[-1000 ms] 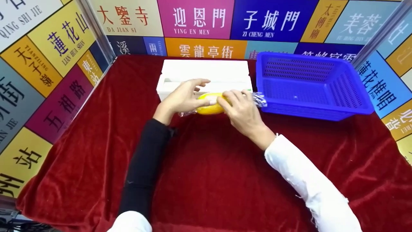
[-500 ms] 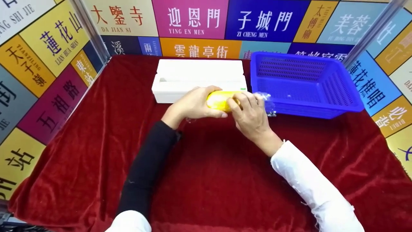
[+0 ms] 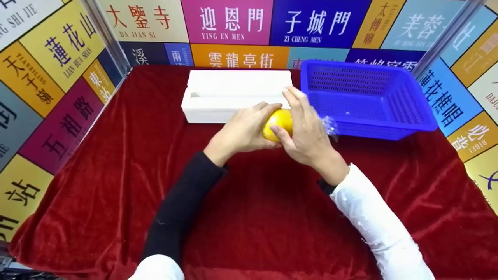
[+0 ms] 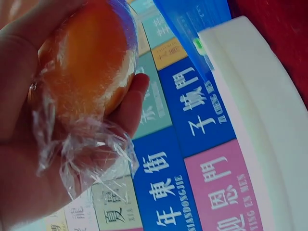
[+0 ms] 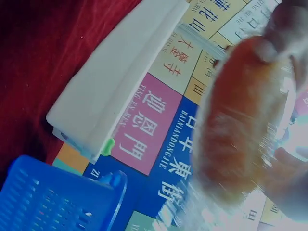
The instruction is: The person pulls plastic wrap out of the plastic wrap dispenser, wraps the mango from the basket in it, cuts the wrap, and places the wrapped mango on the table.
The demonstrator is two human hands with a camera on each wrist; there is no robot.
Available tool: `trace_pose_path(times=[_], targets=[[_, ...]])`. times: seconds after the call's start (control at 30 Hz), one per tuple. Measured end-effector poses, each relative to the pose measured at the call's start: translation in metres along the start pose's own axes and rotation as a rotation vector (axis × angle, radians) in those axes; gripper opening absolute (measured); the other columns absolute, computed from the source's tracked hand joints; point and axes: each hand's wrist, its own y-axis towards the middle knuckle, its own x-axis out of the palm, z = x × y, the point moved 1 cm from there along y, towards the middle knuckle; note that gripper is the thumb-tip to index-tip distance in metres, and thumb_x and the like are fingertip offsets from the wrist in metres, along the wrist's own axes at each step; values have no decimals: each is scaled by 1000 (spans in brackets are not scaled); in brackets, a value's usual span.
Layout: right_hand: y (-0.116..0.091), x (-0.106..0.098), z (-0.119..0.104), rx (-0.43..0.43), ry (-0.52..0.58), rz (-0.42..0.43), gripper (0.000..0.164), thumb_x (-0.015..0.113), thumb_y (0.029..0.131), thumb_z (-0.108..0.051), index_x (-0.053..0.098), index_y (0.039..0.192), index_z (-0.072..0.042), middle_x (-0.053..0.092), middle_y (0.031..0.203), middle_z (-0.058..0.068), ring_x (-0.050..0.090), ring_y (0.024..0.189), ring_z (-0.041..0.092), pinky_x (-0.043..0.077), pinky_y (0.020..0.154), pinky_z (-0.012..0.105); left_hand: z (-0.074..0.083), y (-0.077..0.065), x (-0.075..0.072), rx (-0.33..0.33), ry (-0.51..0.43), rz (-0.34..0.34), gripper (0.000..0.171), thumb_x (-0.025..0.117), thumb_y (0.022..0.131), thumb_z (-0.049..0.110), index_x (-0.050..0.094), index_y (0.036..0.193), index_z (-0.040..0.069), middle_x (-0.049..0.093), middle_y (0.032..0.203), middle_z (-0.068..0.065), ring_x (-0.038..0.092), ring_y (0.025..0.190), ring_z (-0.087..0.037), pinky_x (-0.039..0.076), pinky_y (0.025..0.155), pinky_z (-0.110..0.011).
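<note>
A long, rounded yellow fruit [image 3: 278, 119], its kind unclear, is held up between both hands over the red cloth. Clear cling film [image 4: 98, 151] covers it, with loose crumpled ends sticking out. My left hand [image 3: 246, 130] grips the fruit from the left side. At the other end, my right hand [image 3: 309, 132] touches it with the thumb across its front and the fingers extended upward. In the right wrist view the fruit [image 5: 233, 130] is blurred, film trailing from its lower end.
Behind the hands stands a long white box [image 3: 210, 114] with a green mark at its right end. To its right is a blue perforated basket [image 3: 365, 130]. Red velvet cloth [image 3: 253, 217] covers the table. Panels printed with Chinese characters [image 3: 229, 23] surround the back and sides.
The fruit and both hands have moved rightward, away from the front of the box. The left hand has wrapped further round the fruit. The right hand's curled fingers have straightened.
</note>
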Motion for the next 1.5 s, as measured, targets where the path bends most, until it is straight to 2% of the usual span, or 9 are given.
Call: trace_pose_path(times=[0.13,0.3,0.5,0.63,0.8,1.1,1.3,1.4,1.5], targets=[[-2,5,4,46,-17,-49,79,38,102,-61,30,154,-2,45,149,23,56,127,39,52,97,55,5,-2,3,45,18,3,86,79,81,52,46,147,9,62,133,-10,62,112,-22,54,96,-37],[-3,-1,15,126,-15,-29,82,35,101,-64,29,155,-2,48,149,19,64,117,34,57,80,53,5,-4,-2,67,-29,51,86,82,80,50,47,146,8,62,133,-11,62,111,-23,55,95,-37],[-4,-9,25,196,82,34,77,38,102,-61,37,151,-1,58,140,15,69,113,32,56,92,49,3,-5,-12,96,-80,112,85,85,78,46,49,144,7,62,132,-11,62,110,-23,55,97,-38],[-5,-9,29,260,222,108,58,54,103,-42,49,144,-1,65,131,14,71,110,27,54,98,38,4,-2,-12,116,-89,137,84,85,77,46,50,144,8,62,131,-10,62,111,-22,54,97,-37],[-4,-5,32,397,484,224,35,64,98,-15,62,128,1,71,118,16,74,102,20,56,93,28,4,-1,-9,115,-101,162,84,86,76,46,51,143,9,62,130,-10,61,111,-22,54,97,-38],[-6,14,31,666,1050,409,19,65,94,-8,71,106,5,73,105,19,67,91,18,54,79,27,-3,-3,-6,86,-155,188,84,86,76,46,51,143,9,60,132,-10,61,111,-22,52,98,-36],[-11,23,29,939,1340,376,17,62,98,-15,72,110,-7,72,109,6,64,86,16,55,65,26,-8,0,2,86,-172,172,84,87,76,41,51,143,8,59,127,-10,60,108,-22,52,97,-36],[-13,24,31,1024,1374,322,22,63,99,-19,69,116,-7,69,105,6,62,81,15,54,62,26,-11,2,6,69,-180,150,84,87,76,41,50,144,9,59,126,-9,59,106,-21,51,96,-36],[-12,22,34,1031,1348,305,23,65,98,-22,70,115,-6,68,98,6,63,74,13,54,58,25,-10,3,7,48,-145,130,87,86,77,43,45,147,10,57,129,-10,58,107,-22,52,96,-36]])
